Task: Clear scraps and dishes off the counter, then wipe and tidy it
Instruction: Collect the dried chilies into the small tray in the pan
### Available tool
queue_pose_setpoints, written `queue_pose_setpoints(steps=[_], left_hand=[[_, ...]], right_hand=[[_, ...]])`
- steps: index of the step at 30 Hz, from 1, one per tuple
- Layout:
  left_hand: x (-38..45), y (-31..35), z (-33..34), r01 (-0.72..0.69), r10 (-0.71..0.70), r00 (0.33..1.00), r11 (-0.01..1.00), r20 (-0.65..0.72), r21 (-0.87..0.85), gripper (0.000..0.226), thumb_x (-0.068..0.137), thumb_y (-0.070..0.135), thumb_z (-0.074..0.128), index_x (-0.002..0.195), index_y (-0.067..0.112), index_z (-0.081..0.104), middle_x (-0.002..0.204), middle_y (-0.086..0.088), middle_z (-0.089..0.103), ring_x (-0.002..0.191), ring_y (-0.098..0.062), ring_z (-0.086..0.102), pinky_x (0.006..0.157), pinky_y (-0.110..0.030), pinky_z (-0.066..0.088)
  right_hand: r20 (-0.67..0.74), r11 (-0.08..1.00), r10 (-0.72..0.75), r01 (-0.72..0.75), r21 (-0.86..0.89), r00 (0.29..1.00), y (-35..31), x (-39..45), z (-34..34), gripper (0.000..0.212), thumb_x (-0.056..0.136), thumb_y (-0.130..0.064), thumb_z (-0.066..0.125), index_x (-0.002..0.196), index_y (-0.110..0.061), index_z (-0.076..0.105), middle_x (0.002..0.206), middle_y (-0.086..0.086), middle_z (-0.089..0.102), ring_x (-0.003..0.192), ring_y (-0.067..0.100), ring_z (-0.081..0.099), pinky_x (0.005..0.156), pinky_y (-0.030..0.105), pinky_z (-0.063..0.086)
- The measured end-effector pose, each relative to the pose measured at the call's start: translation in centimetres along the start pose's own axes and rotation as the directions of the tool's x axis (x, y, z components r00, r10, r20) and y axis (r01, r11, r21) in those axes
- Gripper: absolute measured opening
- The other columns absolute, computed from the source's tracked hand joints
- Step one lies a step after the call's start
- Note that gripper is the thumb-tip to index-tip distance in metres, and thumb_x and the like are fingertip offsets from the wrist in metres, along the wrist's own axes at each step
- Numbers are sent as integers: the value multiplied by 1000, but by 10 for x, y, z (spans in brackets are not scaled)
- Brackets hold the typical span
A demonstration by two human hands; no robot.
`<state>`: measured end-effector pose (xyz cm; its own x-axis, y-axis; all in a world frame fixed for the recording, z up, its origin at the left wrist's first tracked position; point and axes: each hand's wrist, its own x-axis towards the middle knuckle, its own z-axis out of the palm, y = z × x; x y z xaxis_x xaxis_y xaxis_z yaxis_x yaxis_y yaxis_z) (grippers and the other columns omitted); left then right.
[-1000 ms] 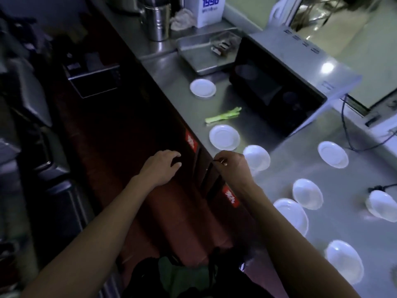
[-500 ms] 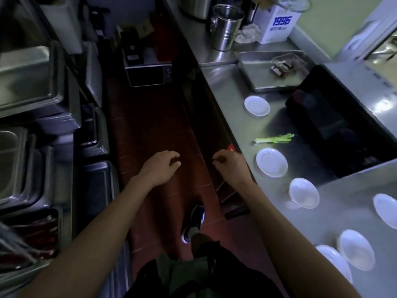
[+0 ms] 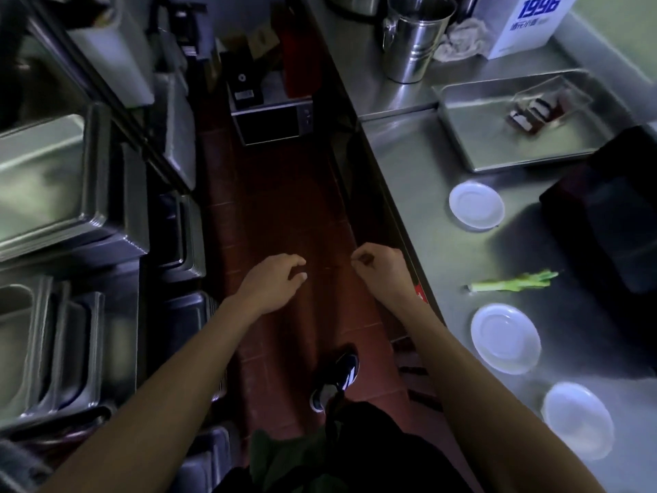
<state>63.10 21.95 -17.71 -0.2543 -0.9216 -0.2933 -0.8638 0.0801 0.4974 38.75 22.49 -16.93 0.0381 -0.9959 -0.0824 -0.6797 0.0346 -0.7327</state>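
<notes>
Down the right side runs the steel surface [image 3: 419, 193], with a red tiled floor [image 3: 277, 215] beside it and stacked steel pans [image 3: 53, 179] on racks at the left. A black appliance [image 3: 611, 215] sits at the surface's right edge. Behind it lies a shallow steel tray [image 3: 473, 144], and inside the tray stands a clear box [image 3: 553, 101] holding a few dark, white-topped blocks; the view is too dim to tell what they are. Farther back stands a steel pail [image 3: 414, 40], its inside hidden from this angle, with a crumpled cloth [image 3: 460, 39] just beside it and a white carton [image 3: 526, 23] marked 1996 next to that. On the floor at the far end sits a small dark oven [image 3: 272, 124].

Three white saucers lie on the surface, all bare: a far saucer [image 3: 476, 206] near the tray, a middle saucer [image 3: 505, 338] close to the front edge, and a near saucer [image 3: 574, 419] below it. Between the far and middle ones lies a green stalk [image 3: 512, 284], flat on the steel and apart from both.

Both arms reach out over the floor, neither touching the surface. The left hand [image 3: 272, 281] hangs with fingers loosely curled, holding nothing. The right hand [image 3: 382, 266] is just beside the surface's edge, thumb and forefinger drawn together; whether they pinch something small I cannot tell. A dark shoe [image 3: 336, 378] shows on the tiles below.
</notes>
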Motion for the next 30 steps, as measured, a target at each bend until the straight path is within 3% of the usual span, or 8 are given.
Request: queue_pose_setpoints(steps=[4, 7, 17, 20, 30], left_hand=[[52, 12, -20, -9, 4, 999, 996, -50, -84, 40, 97, 38, 57, 134, 25, 58, 133, 5, 62, 121, -12, 57, 104, -39, 47], [76, 9, -33, -2, -1, 998, 999, -56, -53, 37, 96, 38, 57, 131, 26, 59, 130, 6, 63, 118, -12, 58, 101, -39, 49], [137, -4, -48, -20, 20, 999, 1000, 28, -4, 37, 98, 36, 56, 133, 24, 59, 132, 3, 61, 122, -15, 57, 101, -37, 48], [153, -20, -51, -22, 24, 998, 999, 52, -29, 37, 98, 37, 56, 133, 26, 59, 132, 5, 61, 120, -13, 57, 98, -32, 46], [188, -127, -95, 93, -82, 993, 985, 80, -147, 36, 97, 38, 56, 131, 26, 60, 133, 3, 62, 121, -17, 58, 102, -40, 48]], right_hand=[[-25, 999, 23, -22, 30, 999, 9, 50, -6, 10, 88, -14, 69, 89, -23, 74, 79, -8, 71, 71, 3, 65, 65, 20, 52], [-50, 996, 69, -66, 52, 996, 19, 76, -12, 10, 88, -15, 68, 89, -23, 74, 80, -6, 71, 72, 7, 66, 67, 25, 53], [62, 983, 176, -179, 51, 982, 25, 114, 13, 13, 89, -19, 66, 95, -27, 74, 82, -7, 72, 75, 7, 68, 71, 33, 59], [64, 976, 214, -217, 33, 975, 21, 129, 21, 15, 88, -18, 64, 95, -26, 74, 84, -5, 73, 76, 11, 69, 73, 36, 58], [185, 961, 275, -265, -78, 943, -35, 200, 83, 17, 89, -19, 63, 101, -22, 74, 96, 1, 74, 88, 20, 69, 81, 40, 57]])
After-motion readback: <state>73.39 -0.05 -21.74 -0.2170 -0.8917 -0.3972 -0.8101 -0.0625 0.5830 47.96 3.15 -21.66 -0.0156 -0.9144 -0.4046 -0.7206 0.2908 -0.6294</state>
